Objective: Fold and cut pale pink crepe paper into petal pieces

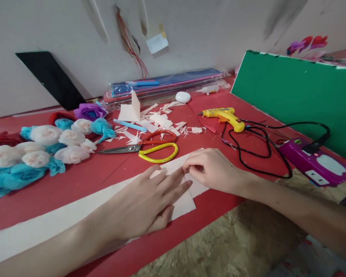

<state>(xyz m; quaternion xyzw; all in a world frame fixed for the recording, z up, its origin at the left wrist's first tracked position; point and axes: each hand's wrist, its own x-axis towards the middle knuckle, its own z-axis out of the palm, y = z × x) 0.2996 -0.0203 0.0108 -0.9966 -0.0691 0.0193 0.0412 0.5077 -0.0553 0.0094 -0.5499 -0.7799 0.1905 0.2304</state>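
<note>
The bench [213, 204] had a red covering, with its far edge set toward a pale, marked wall [196, 34] and its near edge running obliquely above a mottled tan surface. A white paper strip [46, 225] extended from the left part of the bench to the middle of the near edge, roughly parallel to that edge. The left hand [150, 196] lay palm down on the strip, its grip open and the fingers spread. The right hand [212, 169] rested at the strip's right end, its thumb and fingers drawn together beside the left fingertips; whether its grip held the paper could not be determined. Beyond the strip, scissors [140, 147] with one red and one yellow handle lay with blades toward the left. Pale paper scraps [161, 120] were scattered between the scissors and the far edge, along which plastic-wrapped sheets [173, 82] were placed. A white oval object [183, 97] lay just in front of the sheets. Blue and white fabric-like flowers [46, 134] occupied the left side of the bench. On the right side, a yellow glue gun [226, 116] lay near a black cord [300, 123], which ran to a purple socket box [314, 161] at the right near edge. Behind the box stood a green board [294, 96]. A black panel [52, 79] leaned against the wall at the far left; red wires [132, 48] hung from the wall beside a small note [157, 43].
</note>
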